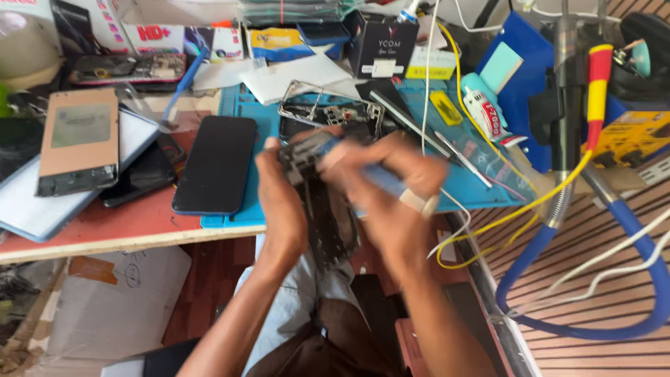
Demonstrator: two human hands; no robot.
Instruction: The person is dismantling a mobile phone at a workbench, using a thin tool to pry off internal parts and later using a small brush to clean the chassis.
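My left hand (283, 202) grips a dark, opened phone body (328, 216) held upright over the table's front edge. My right hand (391, 199) is closed around a blue-handled tool (380, 178) whose tip rests against the top of that phone body. Both hands are blurred. Behind them on the blue work mat (244, 105) lies a bare metal phone frame (328, 112).
A black phone (216, 164) lies screen-up on the mat's left. A copper-backed phone (78, 139) rests on a grey tablet. Boxes line the back. Right: a glue tube (481, 108), a blue stand, a red-yellow iron handle (597, 91), yellow, white and blue cables.
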